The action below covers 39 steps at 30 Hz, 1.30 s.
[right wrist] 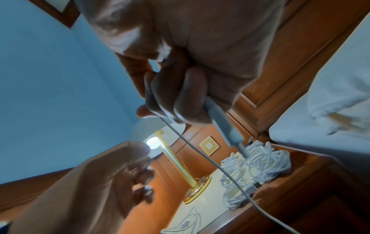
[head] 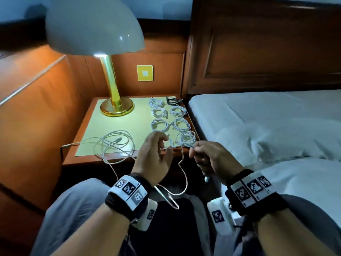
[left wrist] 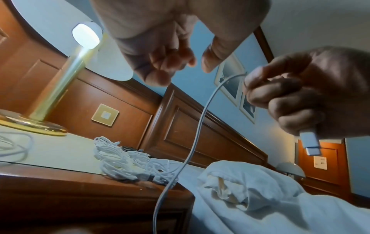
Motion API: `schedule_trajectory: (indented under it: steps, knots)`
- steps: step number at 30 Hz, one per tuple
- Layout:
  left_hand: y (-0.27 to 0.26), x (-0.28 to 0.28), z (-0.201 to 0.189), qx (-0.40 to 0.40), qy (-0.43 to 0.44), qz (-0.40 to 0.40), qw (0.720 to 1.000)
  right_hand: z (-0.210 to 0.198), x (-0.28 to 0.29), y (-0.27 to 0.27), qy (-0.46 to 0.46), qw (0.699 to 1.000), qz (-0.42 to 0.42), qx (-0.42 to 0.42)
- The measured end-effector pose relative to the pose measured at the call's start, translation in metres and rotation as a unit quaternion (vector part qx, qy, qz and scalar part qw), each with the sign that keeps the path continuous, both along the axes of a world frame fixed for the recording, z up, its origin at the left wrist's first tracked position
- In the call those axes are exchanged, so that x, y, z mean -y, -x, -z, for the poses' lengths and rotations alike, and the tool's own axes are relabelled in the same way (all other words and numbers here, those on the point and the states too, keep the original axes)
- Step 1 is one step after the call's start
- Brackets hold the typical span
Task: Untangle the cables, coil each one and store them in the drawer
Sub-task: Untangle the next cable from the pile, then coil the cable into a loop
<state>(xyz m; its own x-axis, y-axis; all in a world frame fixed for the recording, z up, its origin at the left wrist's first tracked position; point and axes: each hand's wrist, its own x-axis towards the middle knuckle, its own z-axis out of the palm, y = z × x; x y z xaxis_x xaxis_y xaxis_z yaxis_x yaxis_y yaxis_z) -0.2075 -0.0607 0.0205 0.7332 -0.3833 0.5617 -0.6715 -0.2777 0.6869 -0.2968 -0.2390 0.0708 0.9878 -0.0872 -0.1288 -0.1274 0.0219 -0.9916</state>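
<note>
Most cables coiled, one in our hands

Our right hand [head: 212, 157] pinches a thin white cable [head: 181, 163]; left hand [head: 153, 159] fingers relaxed, empty. White coils [head: 170, 119] crowd the tabletop [head: 129, 126]; one loose white cable [head: 114, 143] remains.

R hand [head: 212, 157] fisted, thumb+index pinching white cable [left wrist: 198, 126]; L hand [head: 153, 156] beside it, fingers loosely curled, holding nothing.

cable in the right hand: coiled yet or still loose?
Loose. The right hand grips the white cable near its plug; the rest hangs uncoiled toward the lap. Left hand holds nothing.
</note>
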Motion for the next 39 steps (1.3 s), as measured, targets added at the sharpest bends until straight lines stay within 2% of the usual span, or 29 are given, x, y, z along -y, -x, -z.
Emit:
schedule_trajectory:
  steps: [2, 5, 7, 9, 11, 13, 16, 18, 20, 21, 23, 26, 31, 35, 39]
  knots:
    - [0.001, 0.01, 0.001, -0.052, 0.016, 0.055, 0.997, 0.0, -0.001, -0.005, -0.063, 0.998, -0.021, 0.014]
    - [0.009, 0.023, -0.002, -0.231, 0.078, 0.17, 0.955, 0.002, 0.004, -0.011, -0.206, 0.978, -0.006, 0.042]
    - [0.009, 0.03, -0.001, -0.264, 0.065, 0.188, 0.944, 0.003, 0.015, -0.016, -0.297, 0.952, 0.042, 0.064]
    - [0.004, 0.035, 0.003, -0.295, 0.04, 0.167, 0.94, 0.003, 0.031, -0.023, -0.349, 0.926, 0.119, 0.075]
    - [-0.006, 0.038, 0.009, -0.304, -0.007, 0.117, 0.945, 0.003, 0.049, -0.03, -0.364, 0.905, 0.199, 0.092]
    - [-0.014, 0.04, 0.013, -0.258, -0.074, 0.07, 0.961, 0.007, 0.06, -0.035, -0.335, 0.892, 0.285, 0.103]
    - [-0.016, 0.041, 0.013, -0.158, -0.128, 0.04, 0.978, 0.016, 0.064, -0.04, -0.209, 0.905, 0.352, 0.116]
    - [-0.011, 0.042, 0.013, -0.114, -0.134, 0.058, 0.983, 0.026, 0.061, -0.043, -0.04, 0.934, 0.333, 0.123]
    - [-0.008, 0.043, 0.014, -0.083, -0.138, 0.108, 0.981, 0.036, 0.053, -0.047, 0.144, 0.95, 0.253, 0.115]
    - [-0.007, 0.044, 0.014, -0.072, -0.139, 0.131, 0.979, 0.04, 0.049, -0.048, 0.201, 0.951, 0.209, 0.11]
    - [-0.008, 0.046, 0.011, -0.057, -0.131, 0.15, 0.978, 0.047, 0.041, -0.05, 0.252, 0.952, 0.15, 0.089]
    - [-0.013, 0.043, 0.009, -0.059, -0.068, 0.116, 0.989, 0.053, 0.035, -0.056, 0.239, 0.963, 0.114, 0.045]
    - [-0.022, 0.039, 0.009, -0.097, 0.032, 0.05, 0.993, 0.049, 0.027, -0.059, 0.119, 0.991, 0.053, -0.006]
    - [-0.026, 0.039, 0.016, -0.115, 0.051, 0.076, 0.989, 0.05, 0.019, -0.059, 0.089, 0.995, 0.037, 0.012]
    - [-0.028, 0.036, 0.019, -0.2, 0.044, 0.079, 0.976, 0.048, 0.015, -0.063, -0.037, 0.999, 0.032, -0.02]
